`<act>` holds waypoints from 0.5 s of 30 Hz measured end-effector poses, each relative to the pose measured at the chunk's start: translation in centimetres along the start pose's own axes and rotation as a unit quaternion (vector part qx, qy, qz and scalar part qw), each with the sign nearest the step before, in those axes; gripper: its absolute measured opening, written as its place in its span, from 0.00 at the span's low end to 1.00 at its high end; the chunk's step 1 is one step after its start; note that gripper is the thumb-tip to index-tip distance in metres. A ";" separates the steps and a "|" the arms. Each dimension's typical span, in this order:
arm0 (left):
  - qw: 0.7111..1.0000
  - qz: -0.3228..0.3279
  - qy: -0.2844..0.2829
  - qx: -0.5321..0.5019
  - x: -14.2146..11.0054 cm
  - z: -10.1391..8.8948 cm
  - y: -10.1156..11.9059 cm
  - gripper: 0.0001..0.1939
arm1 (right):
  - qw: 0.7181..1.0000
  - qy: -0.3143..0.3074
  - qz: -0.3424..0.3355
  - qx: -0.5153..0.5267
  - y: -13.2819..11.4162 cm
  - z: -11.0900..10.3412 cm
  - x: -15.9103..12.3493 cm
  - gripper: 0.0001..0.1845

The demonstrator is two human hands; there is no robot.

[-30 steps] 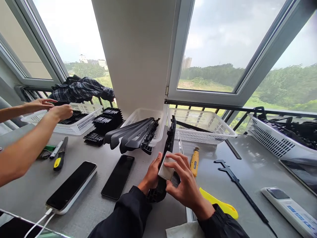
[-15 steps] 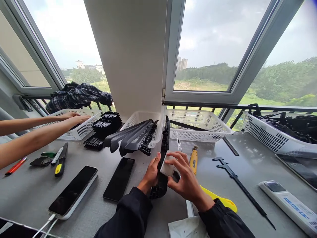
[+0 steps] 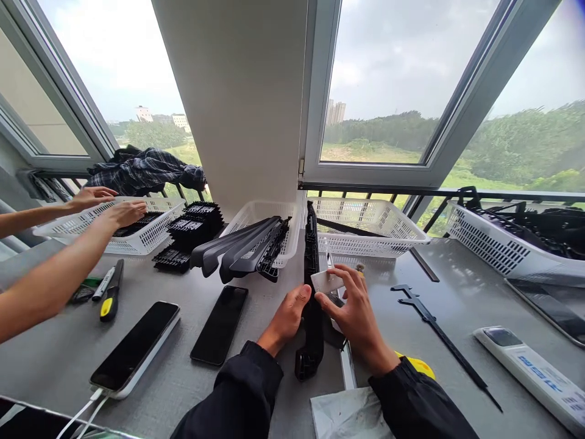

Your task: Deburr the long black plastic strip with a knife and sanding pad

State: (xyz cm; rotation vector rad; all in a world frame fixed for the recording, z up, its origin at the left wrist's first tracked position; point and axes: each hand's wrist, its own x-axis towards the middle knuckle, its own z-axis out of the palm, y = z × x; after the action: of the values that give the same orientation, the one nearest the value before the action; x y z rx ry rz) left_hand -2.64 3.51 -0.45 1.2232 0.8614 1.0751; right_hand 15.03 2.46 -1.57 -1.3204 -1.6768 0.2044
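Observation:
My left hand (image 3: 289, 317) is wrapped round a long black plastic trim piece (image 3: 312, 305), which stands lengthwise away from me with its clipped, ribbed side showing. Between the thumb and fingers of my right hand (image 3: 354, 311) is a small flat white rectangular piece (image 3: 327, 281), tilted beside the trim's right edge. I cannot make out what it is made of. Under my right hand lie a metal ruler-like strip (image 3: 348, 369) and a dark part (image 3: 336, 336), both partly hidden. A yellow handle (image 3: 418, 366) shows beyond my right wrist.
White baskets stand along the back, one with grey-black trim pieces (image 3: 247, 250). Right of me lie a caliper (image 3: 434, 326) and a white device (image 3: 530, 372); left, two phones (image 3: 219, 326) (image 3: 137, 347) and a knife (image 3: 112, 292). Another person's hands (image 3: 123, 213) reach over the left basket (image 3: 150, 241).
My right hand has lifted and tilted the white piece off the trim's face towards its right edge. The trim has turned slightly. The other person's hands have moved apart over their basket.

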 end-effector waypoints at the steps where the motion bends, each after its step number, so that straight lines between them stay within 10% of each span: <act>1: 1.000 0.003 -0.002 0.006 -0.1 0.1 0.1 0.33 | 1.000 -0.002 0.005 0.005 0.1 0.0 0.0 0.23; 15: 0.992 0.046 0.118 0.004 0.0 -0.6 0.9 0.29 | 0.986 -0.137 0.028 0.090 -1.3 -0.3 -0.3 0.22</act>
State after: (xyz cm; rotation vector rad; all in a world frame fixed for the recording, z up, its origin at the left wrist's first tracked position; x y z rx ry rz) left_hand -3.32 3.68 0.31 1.1659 0.9977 1.3113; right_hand 14.34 1.54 -0.76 -1.2472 -1.8007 0.5793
